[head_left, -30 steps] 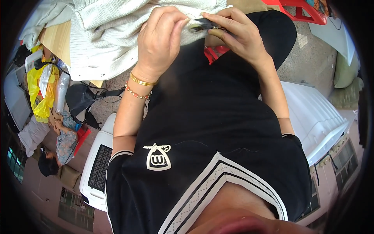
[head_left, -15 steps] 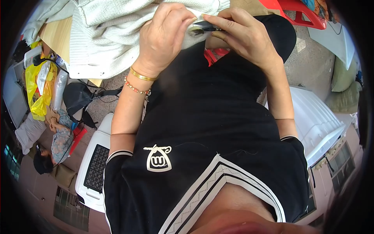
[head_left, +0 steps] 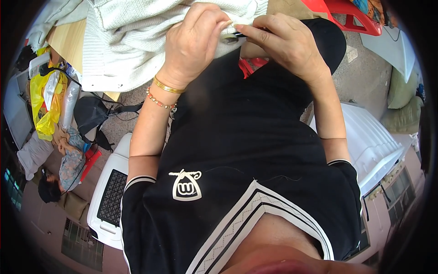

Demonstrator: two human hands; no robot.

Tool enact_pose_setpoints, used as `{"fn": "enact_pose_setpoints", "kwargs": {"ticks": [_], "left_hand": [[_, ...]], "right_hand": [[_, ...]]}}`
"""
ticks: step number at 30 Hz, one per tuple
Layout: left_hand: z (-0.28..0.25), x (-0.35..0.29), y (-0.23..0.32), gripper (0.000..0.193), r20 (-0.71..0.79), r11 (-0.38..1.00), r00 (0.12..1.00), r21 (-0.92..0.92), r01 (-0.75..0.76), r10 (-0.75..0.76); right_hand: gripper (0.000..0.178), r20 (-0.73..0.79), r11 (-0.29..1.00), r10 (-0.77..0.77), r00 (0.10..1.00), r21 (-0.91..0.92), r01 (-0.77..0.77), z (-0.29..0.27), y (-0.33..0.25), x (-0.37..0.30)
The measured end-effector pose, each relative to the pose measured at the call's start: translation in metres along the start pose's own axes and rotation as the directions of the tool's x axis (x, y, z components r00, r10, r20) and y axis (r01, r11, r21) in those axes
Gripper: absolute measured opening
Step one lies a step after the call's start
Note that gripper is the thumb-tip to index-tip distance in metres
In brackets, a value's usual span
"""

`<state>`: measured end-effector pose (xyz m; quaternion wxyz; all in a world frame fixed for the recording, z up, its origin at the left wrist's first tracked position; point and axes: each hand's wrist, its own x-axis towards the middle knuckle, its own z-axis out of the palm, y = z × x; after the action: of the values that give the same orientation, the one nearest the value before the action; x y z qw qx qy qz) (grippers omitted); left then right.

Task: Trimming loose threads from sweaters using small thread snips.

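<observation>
A white knitted garment (head_left: 127, 50) lies bunched over a wooden tabletop at the upper left and reaches my lap. My left hand (head_left: 194, 39) is closed at its edge, thumb and forefinger pinching a bit of the knit. Close beside it, fingertips nearly touching, my right hand (head_left: 285, 43) is closed around a small dark bladed tool (head_left: 238, 34). Only a short piece of that tool shows below the right fingertips; the fingers cover the rest. A roundish greyish-green spot (head_left: 229, 39) shows on or against the knit just below the fingertips.
The pale wooden tabletop (head_left: 66, 45) is at the upper left. Beside it are yellow plastic bags (head_left: 48, 121) and a black bag (head_left: 91, 114). A person (head_left: 70, 160) sits at the left. A red plastic stool (head_left: 356, 18) stands upper right, a white plastic bin (head_left: 365, 137) at the right.
My right fingers have closed further over the dark tool, so less of it shows. My right fingertips have come slightly down and the left hand has barely moved.
</observation>
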<state>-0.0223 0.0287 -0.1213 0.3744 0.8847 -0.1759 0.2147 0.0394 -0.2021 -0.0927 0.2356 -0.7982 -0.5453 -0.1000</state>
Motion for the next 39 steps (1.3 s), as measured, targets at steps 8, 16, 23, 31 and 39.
{"fn": "enact_pose_setpoints", "kwargs": {"ticks": [8,16,23,31,39], "left_hand": [[-0.022,-0.008,0.005,0.01,-0.027,0.966,0.984,-0.199,0.168,-0.176],[-0.09,-0.065,0.016,0.021,-0.081,0.983,0.98,-0.023,0.182,-0.183],[-0.075,-0.058,0.02,0.032,0.144,0.866,0.969,0.489,0.106,-0.2],[-0.056,-0.02,0.028,0.026,0.131,0.976,0.973,0.132,0.175,-0.192],[-0.034,-0.031,0.032,0.044,0.066,0.984,0.99,0.138,0.115,-0.125]], "right_hand": [[0.039,-0.051,0.96,0.268,0.962,0.097,-0.263,0.005,0.0,-0.005],[0.046,0.064,0.818,0.384,0.921,0.44,-0.371,0.02,-0.01,0.002],[0.024,0.187,0.748,0.387,0.903,0.508,-0.426,0.011,-0.001,-0.004],[0.02,0.223,0.479,0.436,0.872,0.763,-0.435,-0.049,0.021,-0.032],[0.017,0.275,0.498,0.497,0.823,0.686,-0.53,-0.045,0.031,-0.048]]}}
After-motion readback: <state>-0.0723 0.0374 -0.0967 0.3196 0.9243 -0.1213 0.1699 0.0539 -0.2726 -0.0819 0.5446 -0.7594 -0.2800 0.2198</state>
